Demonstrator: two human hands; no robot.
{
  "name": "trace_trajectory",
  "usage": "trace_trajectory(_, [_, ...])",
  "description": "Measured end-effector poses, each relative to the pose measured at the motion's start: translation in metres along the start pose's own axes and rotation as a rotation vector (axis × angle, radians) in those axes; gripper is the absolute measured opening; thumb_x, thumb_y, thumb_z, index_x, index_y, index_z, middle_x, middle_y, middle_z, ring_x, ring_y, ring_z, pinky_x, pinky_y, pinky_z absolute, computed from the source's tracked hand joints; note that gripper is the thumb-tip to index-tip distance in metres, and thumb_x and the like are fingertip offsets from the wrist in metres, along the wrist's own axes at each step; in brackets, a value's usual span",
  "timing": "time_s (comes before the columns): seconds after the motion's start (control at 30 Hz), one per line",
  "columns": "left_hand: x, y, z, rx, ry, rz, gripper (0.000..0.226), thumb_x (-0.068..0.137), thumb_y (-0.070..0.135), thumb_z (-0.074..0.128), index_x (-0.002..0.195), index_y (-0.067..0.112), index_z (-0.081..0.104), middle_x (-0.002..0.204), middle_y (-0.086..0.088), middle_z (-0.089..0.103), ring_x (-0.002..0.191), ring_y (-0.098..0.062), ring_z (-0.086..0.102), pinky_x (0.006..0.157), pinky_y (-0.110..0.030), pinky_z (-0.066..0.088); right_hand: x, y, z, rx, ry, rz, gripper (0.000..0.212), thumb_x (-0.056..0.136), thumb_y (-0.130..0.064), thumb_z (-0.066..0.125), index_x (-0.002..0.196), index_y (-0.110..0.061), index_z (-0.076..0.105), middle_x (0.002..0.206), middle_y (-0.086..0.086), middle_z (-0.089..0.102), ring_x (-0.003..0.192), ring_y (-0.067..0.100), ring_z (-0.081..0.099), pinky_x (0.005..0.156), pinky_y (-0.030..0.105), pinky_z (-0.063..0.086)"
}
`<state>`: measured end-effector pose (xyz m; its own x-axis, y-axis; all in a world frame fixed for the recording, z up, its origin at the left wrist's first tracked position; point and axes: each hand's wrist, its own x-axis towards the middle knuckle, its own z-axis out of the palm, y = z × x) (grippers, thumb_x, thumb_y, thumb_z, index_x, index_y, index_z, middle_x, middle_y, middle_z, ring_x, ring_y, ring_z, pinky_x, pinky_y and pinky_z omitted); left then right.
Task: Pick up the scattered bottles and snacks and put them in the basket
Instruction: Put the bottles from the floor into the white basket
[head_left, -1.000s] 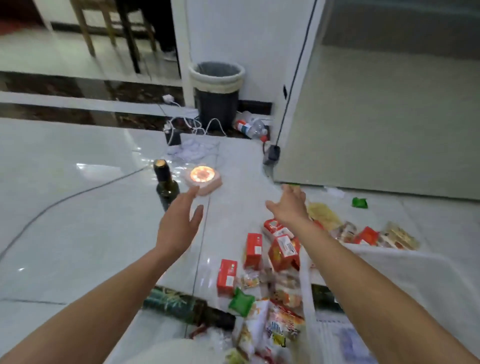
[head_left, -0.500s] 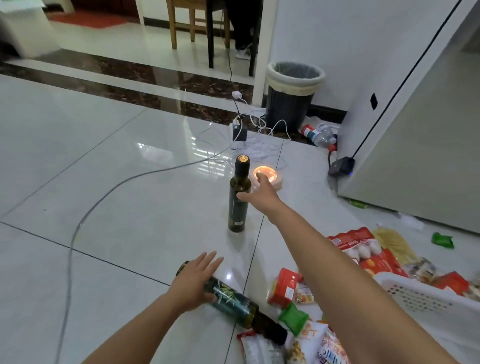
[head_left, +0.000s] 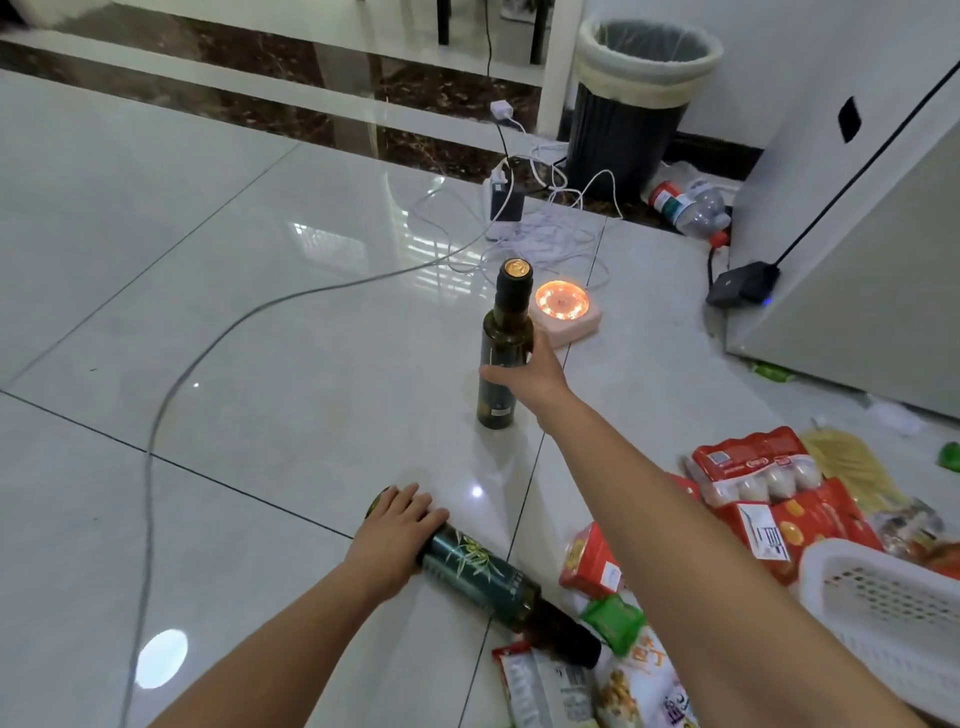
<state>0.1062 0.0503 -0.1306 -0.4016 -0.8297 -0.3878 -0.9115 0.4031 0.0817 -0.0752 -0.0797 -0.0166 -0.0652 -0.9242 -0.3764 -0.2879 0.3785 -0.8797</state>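
**Dark green glass bottle (head_left: 505, 332) upright in our right hand (head_left: 525, 378)**

We stretch our right arm out over the glossy white tiled floor (head_left: 260, 312). Our right hand grips the gold-capped bottle about halfway up, with the thumb across its near face and the fingers round the far side. The bottle stands upright on the floor, just in front of a round glowing lamp on a pale pink base (head_left: 563, 312).

Our left hand (head_left: 397, 530) is nearer to us, its fingers curved over the base end of a second dark bottle with a bamboo-leaf label (head_left: 475, 569). That bottle lies on its side on the floor, its black-capped neck pointing toward the snacks.

To our right the white perforated plastic basket (head_left: 883, 603) sits on the floor, partly hidden by our right forearm. The snacks lie around it:
- a red box (head_left: 592, 561)
- a small green sachet (head_left: 613, 616)
- a red-and-clear pack of white balls (head_left: 753, 467)
- a yellow pack of noodles (head_left: 852, 462)
- printed packets (head_left: 550, 686) beside the lying bottle's neck

Farther off, a dark waste bin with a pale liner (head_left: 639, 104) stands by the wall. A crushed clear plastic bottle (head_left: 693, 205) lies beside it, and a grey cable (head_left: 149, 493) runs across the floor.
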Motion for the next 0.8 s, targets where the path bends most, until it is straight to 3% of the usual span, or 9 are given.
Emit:
trace_trajectory(0.13, [-0.001,-0.006,0.009,-0.026,0.077,-0.022,0.055,0.081,0.015,0.06,0.132,0.027,0.042,0.132,-0.001,0.046,0.134,-0.028,0.032,0.118,-0.041,0.012,0.01,0.005,0.01,0.047,0.041,0.026,0.074,0.077,-0.017,0.075,0.138,-0.021,0.032,0.14,0.001,0.045,0.128,0.028,0.043,0.103,0.044,0.038])
trace_trajectory(0.23, [-0.005,-0.015,0.023,-0.034,0.137,-0.035,0.065,0.048,0.006,0.073,0.105,0.029,0.05,0.095,0.003,0.06,0.097,-0.026,0.06,0.102,-0.043,0.04,0.015,0.009,0.015,0.063,0.082,0.04,0.066,0.076,-0.019,0.075,0.131,-0.021,0.039,0.134,0.001,0.051,0.124,0.028,0.048,0.1,0.044,0.041])
trace_trajectory(0.3, [-0.007,-0.019,0.03,-0.022,0.192,-0.025,0.07,0.036,0.006,0.074,0.097,0.03,0.049,0.083,0.006,0.059,0.083,-0.023,0.062,0.096,-0.038,0.036,0.016,0.011,0.016,0.056,0.105,0.028,0.063,0.076,-0.022,0.076,0.128,-0.021,0.041,0.131,0.001,0.054,0.12,0.027,0.05,0.098,0.042,0.043])
trace_trajectory(0.47, [-0.013,-0.029,0.037,-0.055,0.173,-0.039,0.076,0.024,0.013,0.077,0.093,0.032,0.05,0.079,0.008,0.055,0.08,-0.017,0.048,0.084,-0.031,0.027,0.013,0.016,0.011,0.154,0.148,0.017,0.063,0.076,-0.018,0.076,0.129,-0.022,0.044,0.128,0.001,0.056,0.116,0.024,0.051,0.099,0.04,0.043])
trace_trajectory(0.57, [-0.017,-0.032,0.038,-0.095,0.163,-0.099,0.082,0.019,0.012,0.077,0.091,0.035,0.045,0.075,0.01,0.055,0.07,-0.019,0.058,0.078,-0.03,0.026,0.011,0.018,-0.002,0.277,0.219,0.106,0.061,0.074,-0.018,0.077,0.126,-0.024,0.046,0.127,0.001,0.057,0.119,0.026,0.052,0.101,0.047,0.044])
trace_trajectory(0.63, [-0.019,-0.036,0.04,-0.139,0.161,-0.15,0.079,0.029,0.008,0.078,0.096,0.036,0.045,0.08,0.007,0.058,0.077,-0.023,0.061,0.084,-0.032,0.029,0.008,0.018,-0.015,0.364,0.267,0.171,0.06,0.074,-0.019,0.078,0.125,-0.022,0.046,0.128,0.003,0.056,0.122,0.029,0.051,0.1,0.051,0.046])
trace_trajectory(0.67, [-0.02,-0.038,0.04,-0.18,0.158,-0.187,0.073,0.043,0.006,0.075,0.103,0.037,0.048,0.09,0.005,0.059,0.09,-0.026,0.059,0.091,-0.035,0.03,0.006,0.018,-0.021,0.397,0.286,0.195,0.061,0.075,-0.02,0.078,0.126,-0.021,0.045,0.13,0.004,0.055,0.123,0.03,0.051,0.1,0.051,0.046])
trace_trajectory(0.73, [-0.022,-0.039,0.036,-0.214,0.104,-0.263,0.058,0.067,0.009,0.063,0.119,0.033,0.05,0.112,0.003,0.055,0.114,-0.026,0.047,0.104,-0.038,0.023,0.001,0.016,-0.035,0.444,0.327,0.218,0.065,0.074,-0.024,0.079,0.128,-0.021,0.043,0.13,0.005,0.055,0.124,0.03,0.05,0.1,0.051,0.046])
trace_trajectory(0.8, [-0.024,-0.04,0.032,-0.235,0.072,-0.302,0.054,0.078,0.014,0.059,0.126,0.032,0.047,0.122,0.004,0.05,0.122,-0.022,0.04,0.106,-0.034,0.016,-0.005,0.012,-0.051,0.486,0.376,0.215,0.066,0.074,-0.026,0.079,0.129,-0.02,0.043,0.128,0.005,0.055,0.123,0.028,0.051,0.101,0.049,0.046])
